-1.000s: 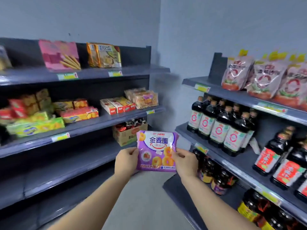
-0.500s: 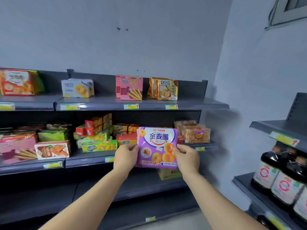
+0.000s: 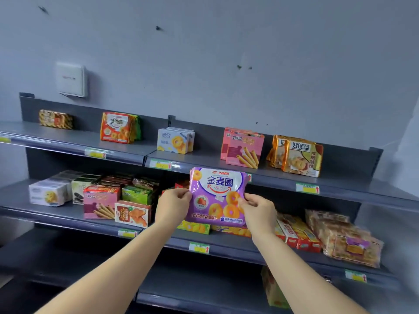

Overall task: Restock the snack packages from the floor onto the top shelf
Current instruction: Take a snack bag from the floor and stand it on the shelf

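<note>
Now holds the purple pack higher than before, level with the top shelf front edge; pinches its side edges with left hand and right hand, fingers curled.

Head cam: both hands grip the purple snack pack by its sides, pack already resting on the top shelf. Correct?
Not quite. The head view shows the purple snack pack is not on the top shelf: it is held in the air in front of the shelf's front edge. The left hand and right hand do grip it by its sides.
</note>
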Tool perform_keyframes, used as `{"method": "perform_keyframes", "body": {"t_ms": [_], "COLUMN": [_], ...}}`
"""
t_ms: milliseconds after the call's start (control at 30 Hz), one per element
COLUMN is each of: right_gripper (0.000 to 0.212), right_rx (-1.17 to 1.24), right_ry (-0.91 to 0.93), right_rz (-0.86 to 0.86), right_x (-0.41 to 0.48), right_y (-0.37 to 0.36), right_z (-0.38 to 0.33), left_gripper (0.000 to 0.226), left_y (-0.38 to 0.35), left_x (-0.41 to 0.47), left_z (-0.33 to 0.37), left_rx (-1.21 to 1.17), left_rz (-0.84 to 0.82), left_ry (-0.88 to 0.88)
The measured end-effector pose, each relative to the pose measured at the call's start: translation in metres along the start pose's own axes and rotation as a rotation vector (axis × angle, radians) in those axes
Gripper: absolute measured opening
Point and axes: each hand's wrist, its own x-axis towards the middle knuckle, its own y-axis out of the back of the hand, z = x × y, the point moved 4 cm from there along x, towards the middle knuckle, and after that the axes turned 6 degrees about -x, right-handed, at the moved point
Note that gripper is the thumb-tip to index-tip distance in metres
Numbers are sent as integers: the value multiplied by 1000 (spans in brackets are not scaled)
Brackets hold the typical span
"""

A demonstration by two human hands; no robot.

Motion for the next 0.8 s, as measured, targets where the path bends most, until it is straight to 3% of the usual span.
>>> {"method": "perform_keyframes", "body": {"t_ms": [400,800], "right_gripper": [32,31], "right_rx": [83,155], "right_ry": [87,182], "right_rz": [-51,-213], "right_x": [63,120], "right_y": [-160,-320], "right_z": [-83,-161], "left_gripper": [26,28], "left_y": [107,209], "left_x": [137,265], "left_z": [-21,-46], "left_rx": [8,107], "left_rz": [142,262], "left_ry": [-51,-73]}}
